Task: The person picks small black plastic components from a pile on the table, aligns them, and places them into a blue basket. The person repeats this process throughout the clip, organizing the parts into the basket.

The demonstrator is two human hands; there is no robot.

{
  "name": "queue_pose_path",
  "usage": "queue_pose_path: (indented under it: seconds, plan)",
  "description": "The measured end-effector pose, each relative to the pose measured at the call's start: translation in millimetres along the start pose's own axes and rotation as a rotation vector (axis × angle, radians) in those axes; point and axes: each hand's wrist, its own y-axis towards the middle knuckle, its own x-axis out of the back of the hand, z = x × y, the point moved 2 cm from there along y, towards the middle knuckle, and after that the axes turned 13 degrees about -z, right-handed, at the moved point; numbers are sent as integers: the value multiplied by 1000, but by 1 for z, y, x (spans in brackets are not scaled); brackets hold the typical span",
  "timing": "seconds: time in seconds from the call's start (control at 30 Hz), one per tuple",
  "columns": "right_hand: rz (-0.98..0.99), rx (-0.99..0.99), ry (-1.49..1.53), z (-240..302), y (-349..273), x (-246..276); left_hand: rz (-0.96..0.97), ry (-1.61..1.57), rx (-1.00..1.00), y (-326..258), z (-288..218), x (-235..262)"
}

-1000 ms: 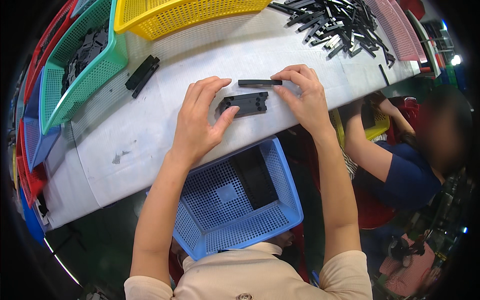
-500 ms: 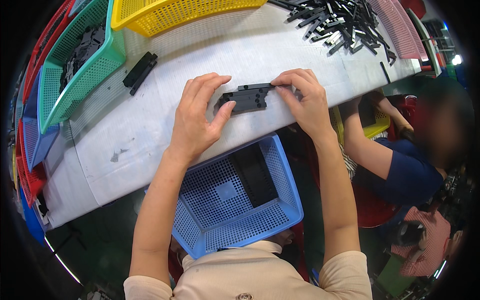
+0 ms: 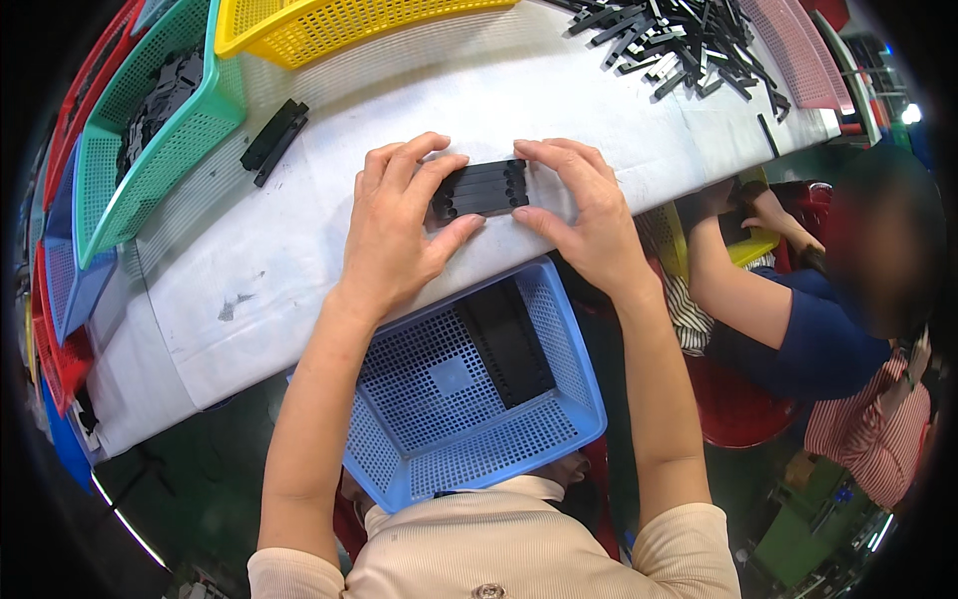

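Note:
Several black plastic strips (image 3: 485,188) lie side by side on the white table in front of me, lined up as one flat block with small round knobs at both ends. My left hand (image 3: 399,215) brackets the block's left end, index finger at its far edge and thumb at its near edge. At the other end, my right hand (image 3: 584,210) does the same, with curved fingers beyond the far corner and the thumb against the near corner. Off to the left lies a separate small bundle of black strips (image 3: 273,142).
A blue basket (image 3: 574,399) with black strip panels (image 3: 507,344) sits at my lap. Loose black strips (image 3: 689,45) are heaped at the far right, near a pink basket (image 3: 798,60). Green (image 3: 215,110) and yellow (image 3: 299,40) baskets border the table. A co-worker (image 3: 788,299) sits at the right.
The strips have gone from staggered to evenly lined up. My right hand has shifted from pinching the protruding far strip to spanning the block's right end.

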Motion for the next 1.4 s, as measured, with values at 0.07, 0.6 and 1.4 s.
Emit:
queue_pose_path:
  seconds: [0.07, 0.6, 1.4]
  plan:
    - [-84, -11, -54, 3, -9, -4, -7, 50, 17, -3, -5, 4]
    - [-94, -62, -225, 26, -42, -33, 62, 452, 108, -37, -16, -16]
    - [-440, -319, -147, -50, 18, 36, -180, 209, 59, -40, -22, -1]
